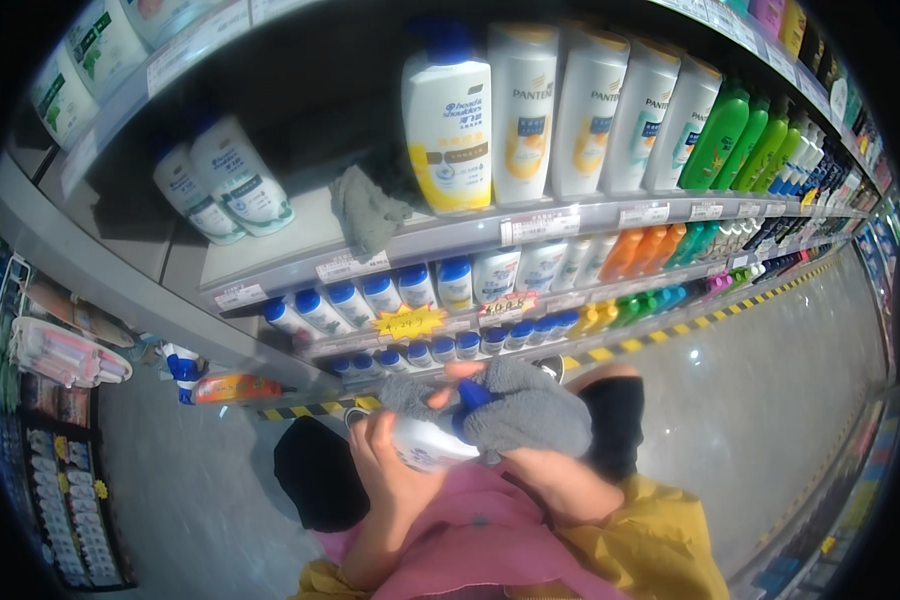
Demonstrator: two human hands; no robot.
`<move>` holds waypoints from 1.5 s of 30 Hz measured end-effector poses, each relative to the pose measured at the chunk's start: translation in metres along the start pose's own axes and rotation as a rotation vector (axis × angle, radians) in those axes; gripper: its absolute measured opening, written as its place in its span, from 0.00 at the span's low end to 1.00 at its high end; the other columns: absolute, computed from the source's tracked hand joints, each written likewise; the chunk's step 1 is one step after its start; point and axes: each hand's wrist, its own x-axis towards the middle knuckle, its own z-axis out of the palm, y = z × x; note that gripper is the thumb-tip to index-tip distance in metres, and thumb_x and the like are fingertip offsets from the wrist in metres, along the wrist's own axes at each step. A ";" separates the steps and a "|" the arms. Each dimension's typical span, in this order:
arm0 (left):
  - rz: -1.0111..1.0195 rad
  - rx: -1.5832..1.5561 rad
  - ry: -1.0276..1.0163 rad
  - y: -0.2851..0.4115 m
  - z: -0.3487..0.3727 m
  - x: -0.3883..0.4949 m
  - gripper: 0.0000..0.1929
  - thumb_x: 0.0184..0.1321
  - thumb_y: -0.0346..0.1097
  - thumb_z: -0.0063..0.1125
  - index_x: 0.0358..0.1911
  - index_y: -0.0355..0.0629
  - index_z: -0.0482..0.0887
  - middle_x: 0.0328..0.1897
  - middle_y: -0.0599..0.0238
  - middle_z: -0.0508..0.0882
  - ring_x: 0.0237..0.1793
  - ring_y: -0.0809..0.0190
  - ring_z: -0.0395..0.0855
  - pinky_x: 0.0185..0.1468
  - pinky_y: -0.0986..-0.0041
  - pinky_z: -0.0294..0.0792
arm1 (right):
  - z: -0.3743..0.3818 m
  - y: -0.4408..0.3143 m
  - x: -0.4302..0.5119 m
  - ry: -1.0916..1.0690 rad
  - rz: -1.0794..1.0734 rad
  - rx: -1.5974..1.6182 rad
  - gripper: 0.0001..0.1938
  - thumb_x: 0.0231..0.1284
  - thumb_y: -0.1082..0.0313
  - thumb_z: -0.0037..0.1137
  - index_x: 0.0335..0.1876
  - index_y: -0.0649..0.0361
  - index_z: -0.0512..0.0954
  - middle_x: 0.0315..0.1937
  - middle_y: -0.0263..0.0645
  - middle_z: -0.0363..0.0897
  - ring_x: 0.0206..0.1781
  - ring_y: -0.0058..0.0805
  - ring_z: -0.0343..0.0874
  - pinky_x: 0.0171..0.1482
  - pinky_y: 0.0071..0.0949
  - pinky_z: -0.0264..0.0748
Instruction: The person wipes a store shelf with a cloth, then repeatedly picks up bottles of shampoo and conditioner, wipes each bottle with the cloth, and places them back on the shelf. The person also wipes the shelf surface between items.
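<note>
My left hand [395,465] grips a white Head & Shoulders bottle [436,448] by its body, tilted in front of my chest. A grey plush cloth [532,409] lies over my right hand [461,381], whose fingertips show beside the bottle's blue pump top [474,396]; most of that hand is hidden. The cloth touches the bottle around its top. On the shelf ahead, a second grey cloth [367,210] lies crumpled at the front edge, between two white Head & Shoulders bottles [241,176] and a yellow-and-white one [450,135].
Pantene bottles [523,112] and green bottles [718,139] stand to the right on the same shelf. Lower shelves hold blue-capped bottles [379,291] and a yellow price tag [409,322]. A grey upright post [157,292] runs at the left. Striped tape [637,343] edges the floor.
</note>
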 end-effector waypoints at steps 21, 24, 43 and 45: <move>-0.200 -0.681 -0.474 0.013 -0.006 0.004 0.44 0.40 0.33 0.76 0.61 0.37 0.59 0.54 0.47 0.77 0.53 0.50 0.80 0.54 0.62 0.72 | -0.024 0.007 0.014 -0.174 -0.279 0.058 0.33 0.57 0.57 0.60 0.67 0.64 0.65 0.67 0.52 0.66 0.63 0.42 0.72 0.64 0.38 0.67; -0.011 -0.547 -0.465 0.014 0.000 0.005 0.44 0.41 0.32 0.75 0.61 0.36 0.59 0.56 0.46 0.76 0.55 0.50 0.79 0.55 0.62 0.71 | -0.022 -0.006 0.014 -0.162 -0.580 -0.860 0.24 0.52 0.65 0.61 0.58 0.59 0.77 0.63 0.41 0.72 0.55 0.37 0.75 0.56 0.29 0.69; -0.706 -1.613 -1.103 0.002 0.002 -0.016 0.45 0.36 0.43 0.76 0.60 0.38 0.64 0.47 0.58 0.74 0.47 0.59 0.74 0.49 0.68 0.68 | -0.042 0.060 0.024 0.095 0.118 0.483 0.16 0.69 0.60 0.45 0.52 0.64 0.73 0.38 0.37 0.77 0.39 0.24 0.76 0.44 0.20 0.73; -0.762 -1.754 -1.127 0.001 0.001 -0.015 0.44 0.38 0.56 0.73 0.56 0.35 0.68 0.45 0.56 0.75 0.45 0.59 0.75 0.47 0.68 0.67 | -0.037 0.061 0.022 0.039 0.006 0.396 0.25 0.71 0.59 0.42 0.68 0.64 0.62 0.55 0.43 0.75 0.52 0.27 0.76 0.56 0.24 0.71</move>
